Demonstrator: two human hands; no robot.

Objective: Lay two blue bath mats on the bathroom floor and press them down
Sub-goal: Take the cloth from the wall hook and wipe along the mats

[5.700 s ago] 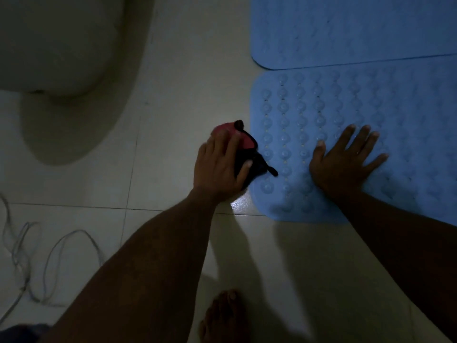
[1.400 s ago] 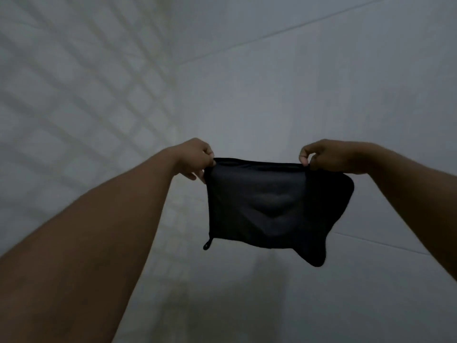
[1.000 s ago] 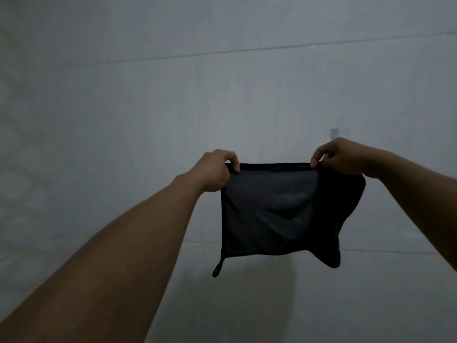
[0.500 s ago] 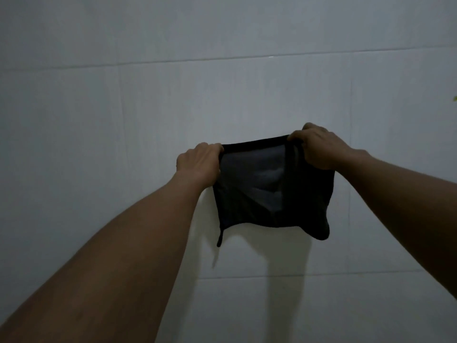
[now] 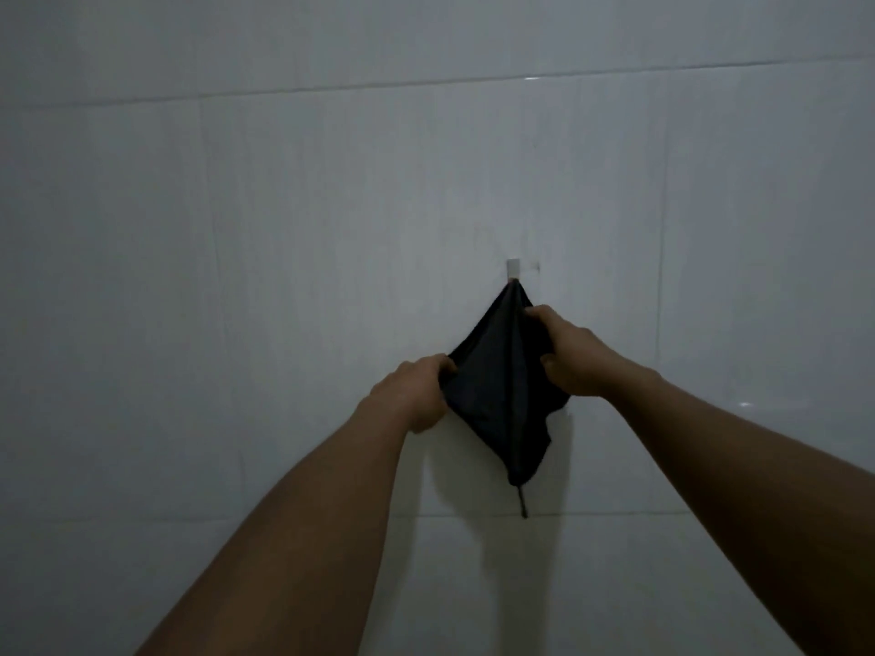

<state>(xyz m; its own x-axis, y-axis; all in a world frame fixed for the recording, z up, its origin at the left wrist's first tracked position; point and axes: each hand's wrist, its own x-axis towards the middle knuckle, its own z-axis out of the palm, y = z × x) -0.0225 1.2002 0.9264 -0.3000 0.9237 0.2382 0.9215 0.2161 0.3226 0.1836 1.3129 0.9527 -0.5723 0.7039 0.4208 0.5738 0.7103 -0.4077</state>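
Two hands, left (image 5: 414, 395) and right (image 5: 575, 357), are clamping fingers on the bag (image 5: 506, 395), hanging long-axis vertical from the hook (image 5: 513, 268) above centre; we are seeing no mats.

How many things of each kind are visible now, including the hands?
Hands: 2, left hand and right hand
Black fabric pouch: 1
White wall hook: 1
Blue bath mats: 0 in view
Total: 4

dim, bluish light; faint glare spots on tiles (image 5: 532, 79).
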